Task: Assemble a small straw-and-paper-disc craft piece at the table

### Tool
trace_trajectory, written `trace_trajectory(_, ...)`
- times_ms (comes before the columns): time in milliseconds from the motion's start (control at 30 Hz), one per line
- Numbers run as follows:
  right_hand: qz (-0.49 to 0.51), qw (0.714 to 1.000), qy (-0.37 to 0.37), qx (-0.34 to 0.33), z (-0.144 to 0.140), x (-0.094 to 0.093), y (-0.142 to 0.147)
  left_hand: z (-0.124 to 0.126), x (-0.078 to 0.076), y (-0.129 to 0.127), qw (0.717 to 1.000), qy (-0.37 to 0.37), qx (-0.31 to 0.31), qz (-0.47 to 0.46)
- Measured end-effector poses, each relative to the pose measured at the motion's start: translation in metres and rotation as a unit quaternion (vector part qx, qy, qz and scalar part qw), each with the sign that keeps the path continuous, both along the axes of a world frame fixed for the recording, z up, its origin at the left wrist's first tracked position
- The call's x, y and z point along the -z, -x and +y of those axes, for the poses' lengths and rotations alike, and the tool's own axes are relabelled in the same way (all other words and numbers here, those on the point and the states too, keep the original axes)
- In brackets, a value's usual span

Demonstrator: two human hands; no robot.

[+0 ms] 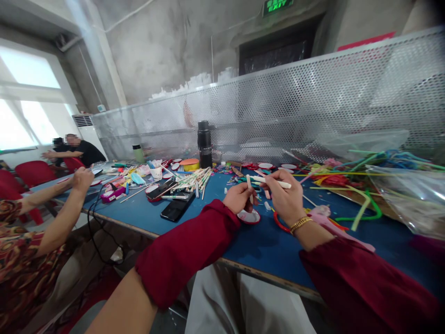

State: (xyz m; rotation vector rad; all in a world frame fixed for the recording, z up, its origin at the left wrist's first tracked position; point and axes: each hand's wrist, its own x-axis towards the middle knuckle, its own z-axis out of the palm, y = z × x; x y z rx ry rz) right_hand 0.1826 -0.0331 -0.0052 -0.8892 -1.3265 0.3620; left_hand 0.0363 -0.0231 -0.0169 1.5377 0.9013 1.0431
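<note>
My left hand [239, 198] is closed on a short cream-coloured stick [249, 182] that stands upright between thumb and fingers; its exact kind is too small to tell. In my right hand [287, 195] a white pen [278, 182] is gripped, pointing left so that its tip is close to the stick. Below my left hand lies a small white round lid with a red rim [249, 216]. Red-handled scissors [281, 222] lie partly hidden under my right wrist.
A black flask [205, 144] stands at the back. Left of my hands are a black phone [177, 207] and many paper sticks [196, 181]. Coloured pipe cleaners [375, 208] and a clear plastic bag [413, 199] lie on the right. A co-worker's hand [82, 180] is at far left.
</note>
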Motion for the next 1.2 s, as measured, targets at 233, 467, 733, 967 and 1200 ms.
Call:
trace_trajectory(233,-0.009,1.0,0.008,0.005,-0.0005,0.0004,0.0003,-0.0002,-0.0003,0.0,1.0,0.002,-0.008,0.002)
trace_trajectory(467,0.004,1.0,-0.012,0.02,-0.0066,-0.006,0.0019,0.0006,0.0008,-0.0004,1.0,-0.001,-0.002,-0.01)
trace_trajectory(733,-0.004,1.0,-0.002,-0.013,-0.0027,-0.0007,0.0021,-0.0012,-0.0018,0.0002,1.0,0.01,0.002,-0.004)
trace_trajectory(967,-0.009,1.0,0.001,-0.01,-0.0006,0.0008,0.0008,0.0002,0.0004,-0.0005,1.0,0.017,-0.005,-0.004)
trace_trajectory(1200,-0.002,1.0,-0.005,-0.012,-0.0013,0.0001,0.0012,-0.0003,0.0,-0.0004,1.0,0.004,0.004,-0.002)
